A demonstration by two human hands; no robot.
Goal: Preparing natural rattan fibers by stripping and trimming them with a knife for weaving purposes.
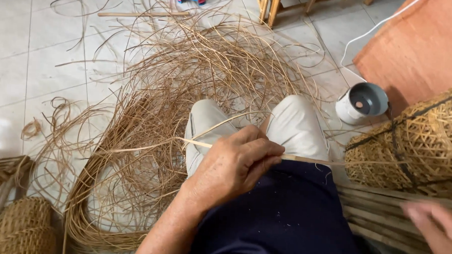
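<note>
My left hand point(237, 162) is closed around a thin pale rattan strip point(305, 159) that runs across my lap, over my dark shirt and light trousers point(299, 122). The strip's tip sticks out to the left of my fingers. My right hand point(438, 227) is blurred at the lower right, fingers spread, over a bundle of flat cane slats point(378, 210); nothing shows in it.
A big tangle of loose rattan strands point(177, 80) covers the tiled floor ahead. A woven basket point(420, 144) stands at right, beside a small white cup point(361, 101) and a brown board point(419, 43). Another woven basket point(19, 227) sits at lower left.
</note>
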